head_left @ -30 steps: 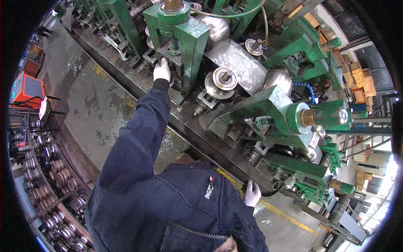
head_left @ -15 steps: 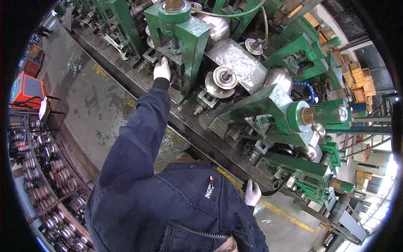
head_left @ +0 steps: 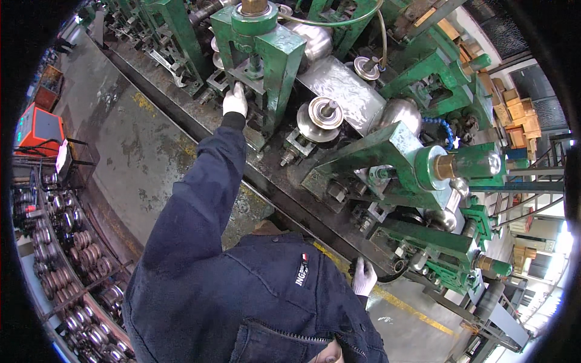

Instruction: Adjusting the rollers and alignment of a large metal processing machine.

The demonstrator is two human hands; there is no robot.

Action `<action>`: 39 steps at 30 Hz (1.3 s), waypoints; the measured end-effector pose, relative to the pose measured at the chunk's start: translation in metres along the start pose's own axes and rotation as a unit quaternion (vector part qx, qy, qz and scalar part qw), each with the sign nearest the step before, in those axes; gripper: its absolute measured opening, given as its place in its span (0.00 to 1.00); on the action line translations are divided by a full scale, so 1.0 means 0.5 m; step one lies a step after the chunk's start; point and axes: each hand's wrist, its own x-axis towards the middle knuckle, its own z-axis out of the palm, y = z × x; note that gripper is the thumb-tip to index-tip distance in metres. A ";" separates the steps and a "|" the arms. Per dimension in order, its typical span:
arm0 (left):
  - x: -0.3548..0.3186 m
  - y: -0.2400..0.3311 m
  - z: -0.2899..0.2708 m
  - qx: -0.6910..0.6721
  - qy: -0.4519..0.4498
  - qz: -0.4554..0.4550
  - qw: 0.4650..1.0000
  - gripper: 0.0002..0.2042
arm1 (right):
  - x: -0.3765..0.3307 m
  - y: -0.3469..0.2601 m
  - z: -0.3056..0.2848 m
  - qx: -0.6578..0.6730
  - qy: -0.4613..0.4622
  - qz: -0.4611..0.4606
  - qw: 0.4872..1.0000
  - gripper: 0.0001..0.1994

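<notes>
My left hand (head_left: 235, 100), in a white glove, rests on the lower block of the green roll stand (head_left: 259, 57), the fingers (head_left: 238, 91) laid against the metal at its base; whether they clasp a part or merely press on it I cannot tell. The stand rises upright beyond those fingers, its long axis vertical, with a brass-coloured screw cap (head_left: 254, 7) at its top pointing up and away from me. My right hand (head_left: 364, 277), also gloved, sits low and close to my body, fingers curled over the dark edge of the machine bed (head_left: 284, 202). Just to the right of my left fingers stand the grey forming rolls (head_left: 321, 115), and farther right a second green stand (head_left: 417, 160) whose shaft lies horizontally. Behind my left arm, on the floor, racks hold spare rolls (head_left: 54, 242). In my judgement the hazard is pinching: with my arm at full stretch, a slip could carry my left fingers into the rolls, or catch the sleeve there.
</notes>
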 end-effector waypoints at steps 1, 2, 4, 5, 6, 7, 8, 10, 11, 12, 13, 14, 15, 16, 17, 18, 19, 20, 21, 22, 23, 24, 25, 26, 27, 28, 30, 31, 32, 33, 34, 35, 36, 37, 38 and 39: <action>-0.001 0.006 0.002 -0.002 -0.004 -0.001 1.000 0.15 | 0.006 0.020 -0.003 -0.016 0.006 -0.010 1.000 0.15; -0.002 0.012 0.003 -0.004 -0.009 -0.002 1.000 0.15 | 0.010 0.041 -0.007 -0.032 0.011 -0.020 0.999 0.14; 0.002 -0.013 0.012 -0.002 0.013 0.011 1.000 0.14 | 0.007 0.028 0.000 -0.010 0.007 -0.011 1.000 0.14; 0.004 -0.025 0.017 -0.001 0.024 0.018 1.000 0.14 | 0.005 0.022 0.003 0.002 0.005 -0.006 1.000 0.14; 0.003 -0.023 0.018 -0.009 0.032 0.021 0.999 0.14 | 0.002 0.014 0.004 0.009 0.005 0.003 1.000 0.14; 0.001 -0.022 0.019 -0.017 0.041 0.025 0.999 0.14 | -0.002 0.005 0.006 0.016 0.004 0.012 1.000 0.14; -0.001 -0.021 0.019 -0.024 0.049 0.028 0.998 0.14 | -0.004 -0.003 0.007 0.023 0.004 0.021 1.000 0.13; 0.000 -0.017 0.013 -0.011 0.033 0.033 0.999 0.14 | -0.009 -0.015 0.009 0.039 0.000 0.030 0.999 0.13; -0.001 -0.017 0.008 -0.004 0.024 0.036 0.999 0.14 | -0.011 -0.017 0.010 0.048 -0.002 0.035 0.998 0.13; 0.000 -0.018 0.004 -0.009 0.018 0.029 0.999 0.15 | -0.010 -0.011 0.010 0.037 -0.003 0.026 0.999 0.13; 0.001 -0.019 -0.002 -0.013 0.013 0.021 1.000 0.17 | -0.006 -0.002 0.008 0.026 -0.004 0.017 1.000 0.13; 0.000 -0.020 -0.007 -0.017 0.007 0.014 1.000 0.19 | -0.004 0.006 0.007 0.015 -0.006 0.009 1.000 0.13; -0.003 0.002 -0.021 -0.101 0.001 -0.062 0.993 0.23 | -0.006 0.006 0.009 0.025 -0.004 0.010 1.000 0.13; -0.005 0.039 -0.052 -0.183 -0.006 -0.139 0.973 0.26 | -0.009 0.002 0.011 0.035 -0.002 0.012 0.999 0.13; -0.006 0.064 -0.076 -0.262 -0.012 -0.213 0.941 0.29 | -0.011 0.001 0.012 0.046 -0.001 0.013 0.999 0.13; -0.006 0.059 -0.085 -0.278 -0.028 -0.246 0.928 0.36 | -0.006 0.014 0.014 0.024 0.007 -0.007 1.000 0.12; -0.005 0.038 -0.074 -0.234 -0.006 -0.170 0.957 0.34 | 0.000 0.027 0.011 0.020 0.003 -0.005 1.000 0.12; -0.006 0.028 -0.071 -0.247 -0.014 -0.197 0.949 0.34 | 0.005 0.040 0.008 0.015 -0.001 -0.003 1.000 0.13; -0.010 0.051 -0.092 -0.260 -0.026 -0.223 0.939 0.34 | 0.000 0.039 0.008 0.010 -0.003 0.003 1.000 0.13; -0.013 0.052 -0.088 -0.249 -0.033 -0.203 0.946 0.34 | -0.005 0.037 0.008 0.028 -0.007 0.016 0.999 0.13; -0.013 0.044 -0.096 -0.235 -0.036 -0.186 0.953 0.33 | -0.012 0.002 0.010 0.045 -0.015 0.027 0.999 0.14; -0.016 0.039 -0.102 -0.222 -0.038 -0.168 0.960 0.33 | -0.015 -0.015 0.010 0.062 -0.023 0.037 0.997 0.14; -0.013 0.061 -0.119 -0.243 -0.082 -0.205 0.945 0.32 | -0.006 0.017 0.002 0.034 -0.016 0.023 0.999 0.14; -0.015 0.044 -0.109 -0.271 -0.052 -0.197 0.941 0.31 | 0.017 0.058 0.001 0.007 -0.018 0.004 1.000 0.15; -0.020 0.047 -0.110 -0.298 -0.024 -0.191 0.935 0.30 | 0.026 0.064 -0.001 -0.021 -0.018 -0.014 1.000 0.15; -0.029 0.042 -0.119 -0.307 -0.031 -0.202 0.930 0.29 | 0.035 0.071 -0.007 -0.042 -0.028 -0.015 0.999 0.17; -0.057 0.054 -0.129 -0.341 -0.047 -0.241 0.908 0.27 | 0.050 0.076 -0.016 -0.031 -0.040 -0.006 0.999 0.17; -0.075 0.068 -0.148 -0.319 -0.049 -0.241 0.915 0.26 | 0.056 0.069 -0.017 -0.023 -0.048 -0.001 0.999 0.17; -0.103 0.089 -0.162 -0.445 -0.100 -0.318 0.831 0.23 | 0.062 0.058 -0.021 -0.031 -0.049 -0.011 0.998 0.17; -0.128 0.117 -0.193 -0.405 -0.129 -0.333 0.842 0.21 | 0.066 0.036 -0.024 -0.036 -0.050 -0.022 0.998 0.17; -0.160 0.084 -0.182 -0.390 -0.134 -0.312 0.856 0.20 | 0.071 0.014 -0.020 -0.040 -0.057 -0.036 0.997 0.17; -0.194 0.051 -0.164 -0.374 -0.142 -0.293 0.868 0.20 | 0.076 -0.007 -0.016 -0.047 -0.068 -0.058 0.995 0.17; -0.229 0.072 -0.173 -0.344 -0.184 -0.270 0.880 0.20 | 0.080 -0.023 -0.017 -0.058 -0.071 -0.076 0.993 0.17; -0.271 0.103 -0.185 -0.313 -0.224 -0.247 0.889 0.19 | 0.087 -0.031 -0.019 -0.069 -0.075 -0.096 0.990 0.17; -0.306 0.116 -0.187 -0.306 -0.270 -0.260 0.875 0.20 | 0.101 -0.020 -0.010 -0.065 -0.082 -0.106 0.989 0.16; -0.348 0.115 -0.184 -0.301 -0.309 -0.275 0.859 0.20 | 0.109 -0.027 -0.001 -0.054 -0.095 -0.123 0.986 0.16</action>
